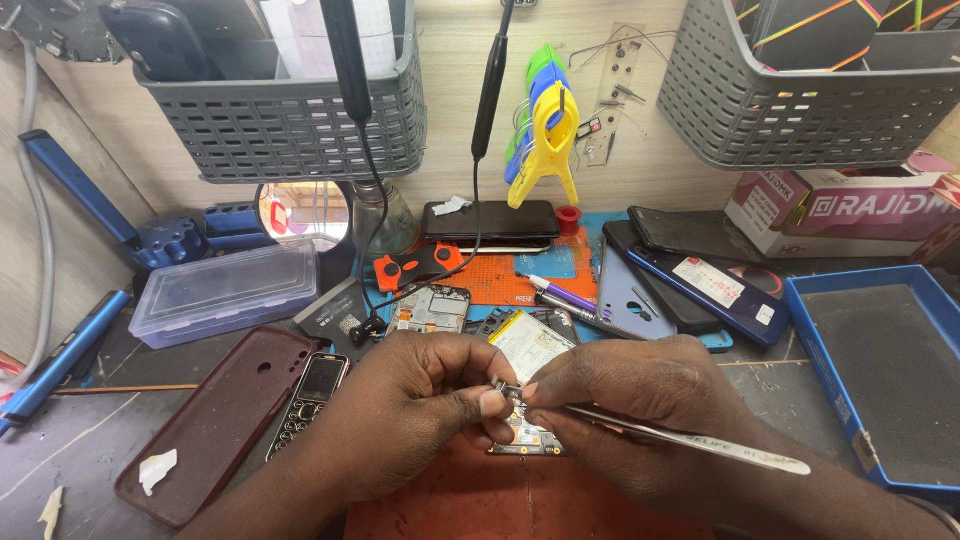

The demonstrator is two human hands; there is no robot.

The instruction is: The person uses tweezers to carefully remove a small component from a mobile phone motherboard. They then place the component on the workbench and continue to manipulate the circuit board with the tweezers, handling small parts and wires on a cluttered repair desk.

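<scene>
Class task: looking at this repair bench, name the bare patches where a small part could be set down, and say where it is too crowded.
Free: the inside of the blue tray at the right, and the dark bench strip between the maroon phone case and the blue tool. Crowded: the middle, behind the left hand and right hand, with phones and parts on the orange mat.
</scene>
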